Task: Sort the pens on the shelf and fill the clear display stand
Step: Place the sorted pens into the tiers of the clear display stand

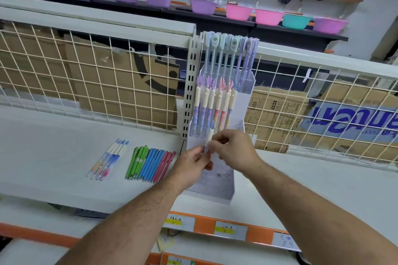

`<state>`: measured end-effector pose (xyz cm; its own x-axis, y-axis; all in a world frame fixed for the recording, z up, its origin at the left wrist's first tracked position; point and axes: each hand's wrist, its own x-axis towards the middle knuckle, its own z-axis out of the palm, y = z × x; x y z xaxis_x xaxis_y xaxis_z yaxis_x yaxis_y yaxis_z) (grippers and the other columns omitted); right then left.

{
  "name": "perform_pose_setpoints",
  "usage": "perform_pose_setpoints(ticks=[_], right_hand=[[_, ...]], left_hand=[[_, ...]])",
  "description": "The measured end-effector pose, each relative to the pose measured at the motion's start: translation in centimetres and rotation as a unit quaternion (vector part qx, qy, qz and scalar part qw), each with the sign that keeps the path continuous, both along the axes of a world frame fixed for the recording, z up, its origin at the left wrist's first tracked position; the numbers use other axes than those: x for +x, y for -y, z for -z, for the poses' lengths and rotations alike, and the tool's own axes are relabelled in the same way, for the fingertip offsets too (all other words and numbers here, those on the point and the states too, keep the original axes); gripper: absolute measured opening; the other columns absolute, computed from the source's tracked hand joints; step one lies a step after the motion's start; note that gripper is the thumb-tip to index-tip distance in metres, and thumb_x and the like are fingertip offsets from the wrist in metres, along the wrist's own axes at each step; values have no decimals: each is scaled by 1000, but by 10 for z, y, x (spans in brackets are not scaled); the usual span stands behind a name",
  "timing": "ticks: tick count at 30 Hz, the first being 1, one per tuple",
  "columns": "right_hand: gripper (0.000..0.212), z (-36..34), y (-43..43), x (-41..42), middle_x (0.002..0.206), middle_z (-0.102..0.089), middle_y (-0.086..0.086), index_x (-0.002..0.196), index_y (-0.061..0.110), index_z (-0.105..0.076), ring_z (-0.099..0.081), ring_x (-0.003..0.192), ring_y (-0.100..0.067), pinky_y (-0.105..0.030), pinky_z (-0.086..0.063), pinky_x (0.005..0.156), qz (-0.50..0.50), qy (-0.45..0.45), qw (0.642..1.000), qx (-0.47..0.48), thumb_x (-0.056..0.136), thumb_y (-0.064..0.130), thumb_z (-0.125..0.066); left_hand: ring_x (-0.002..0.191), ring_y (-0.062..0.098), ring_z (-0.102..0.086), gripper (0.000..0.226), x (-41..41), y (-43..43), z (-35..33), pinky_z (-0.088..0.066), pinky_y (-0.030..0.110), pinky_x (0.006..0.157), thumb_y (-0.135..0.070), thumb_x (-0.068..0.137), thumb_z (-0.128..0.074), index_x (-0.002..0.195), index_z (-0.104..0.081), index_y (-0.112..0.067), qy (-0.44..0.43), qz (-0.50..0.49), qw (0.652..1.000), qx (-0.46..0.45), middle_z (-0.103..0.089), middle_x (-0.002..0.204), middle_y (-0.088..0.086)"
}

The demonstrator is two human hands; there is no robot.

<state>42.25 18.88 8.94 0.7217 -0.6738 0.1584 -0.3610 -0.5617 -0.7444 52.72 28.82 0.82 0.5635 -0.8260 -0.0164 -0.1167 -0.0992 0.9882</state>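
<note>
My left hand (pixel 192 160) and right hand (pixel 233 148) meet in front of the clear stand (pixel 217 180). Both pinch one cream-capped pen (pixel 210 136), held upright between them. Just left of my left hand, green, blue and pink pens (pixel 150 163) lie in a row on the shelf (pixel 53 146). Pastel pens (pixel 107 160) lie farther left.

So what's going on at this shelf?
A person is stocking a clear display stand with pens. Both the left hand and right hand pinch a cream-capped pen in front of it. Its upper two tiers hold pens already; green, blue and red pens and four pastel pens lie on the white shelf.
</note>
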Motion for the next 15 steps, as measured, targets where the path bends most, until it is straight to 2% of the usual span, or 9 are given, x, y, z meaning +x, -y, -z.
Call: perform_pose_setpoints(ticks=[2, 5, 7, 9, 11, 12, 15], right_hand=[[13, 4, -3, 2, 69, -69, -5, 74, 13, -69, -64, 64, -21, -31, -50, 60, -2, -1, 1000, -19, 85, 19, -75], [20, 5, -5, 4, 72, -68, -11, 72, 10, -61, -68, 73, -29, -39, -54, 66, 6, -3, 1000, -23, 86, 18, -71], [22, 3, -3, 2, 74, -67, -14, 72, 9, -57, -70, 73, -30, -41, -54, 66, 15, 10, 1000, -12, 88, 18, -69], [23, -3, 2, -2, 74, -67, -16, 75, 6, -56, -73, 67, -24, -37, -52, 57, 26, 32, 999, 3, 90, 19, -69], [23, -12, 7, -7, 73, -69, -12, 77, 6, -57, -73, 62, -18, -32, -48, 53, 36, 58, 997, 23, 92, 19, -69], [22, -17, 11, -9, 72, -70, -10, 77, 7, -57, -73, 61, -16, -32, -49, 53, 41, 70, 996, 28, 92, 19, -68], [18, -33, 21, -16, 71, -72, -6, 80, 7, -60, -74, 61, -14, -40, -55, 57, 65, 99, 993, 25, 93, 18, -67]], left_hand=[[91, 4, -71, 16, 0, 0, 0, -53, 36, 87, -35, 103, -53, 108, -67, -39, 4, 1, 1000, 2, -76, 90, -8], [87, 1, -69, 12, -1, 0, -1, -52, 25, 76, -29, 99, -60, 104, -68, -37, 25, 10, 1000, 7, -75, 89, -8], [90, 10, -68, 17, -3, 0, 0, -54, 24, 74, -22, 91, -71, 101, -68, -35, 64, 23, 997, 19, -73, 90, -6], [97, 14, -63, 27, -6, 0, 8, -54, 27, 82, -25, 83, -79, 105, -67, -36, 171, 23, 983, 59, -67, 99, -12], [103, 13, -57, 37, -4, -2, 16, -52, 33, 89, -41, 77, -81, 110, -67, -38, 292, -8, 950, 106, -61, 110, -15], [104, 11, -55, 42, -1, -4, 20, -50, 32, 91, -47, 74, -81, 113, -67, -39, 306, -20, 945, 114, -59, 113, -15], [97, -8, -48, 47, 5, -8, 26, -39, 13, 82, -52, 72, -83, 114, -64, -44, 250, -11, 962, 107, -51, 120, -15]])
